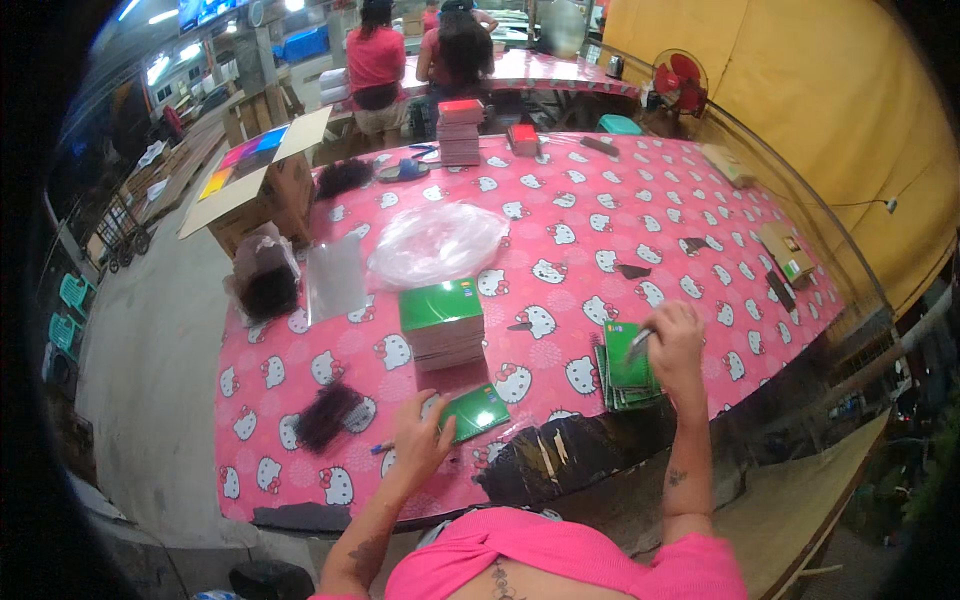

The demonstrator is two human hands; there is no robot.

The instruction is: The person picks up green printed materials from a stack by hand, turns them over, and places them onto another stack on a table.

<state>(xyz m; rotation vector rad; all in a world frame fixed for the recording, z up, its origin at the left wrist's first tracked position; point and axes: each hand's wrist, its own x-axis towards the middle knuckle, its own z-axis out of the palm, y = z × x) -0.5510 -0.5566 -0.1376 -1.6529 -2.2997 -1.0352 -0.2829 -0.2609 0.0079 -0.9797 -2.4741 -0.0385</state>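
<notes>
"Going by the head view, where's the left hand [420, 440]?"

"Down at the near edge of the pink tablecloth [545, 385], fingers partly spread, tips at the left end of a single green booklet [482, 412]. Whether they pinch it, I can't tell."

"And how does that booklet lie?"

"Off to that hand's right, long axis running sideways and a little away from the body. The left hand is much the nearer one. Just beyond it stands a tall stack of green booklets [442, 335], and out to its left lies a dark, blurred bundle [328, 415]."

"What about the right hand [677, 335]?"

"Fingers curled, over the right side of a loose pile of green booklets [628, 372]. Something greyish blurs at the fingertips, so I can't say what it holds. The pile lies left of that hand and toward the body, its long axis pointing away from the body."
</notes>
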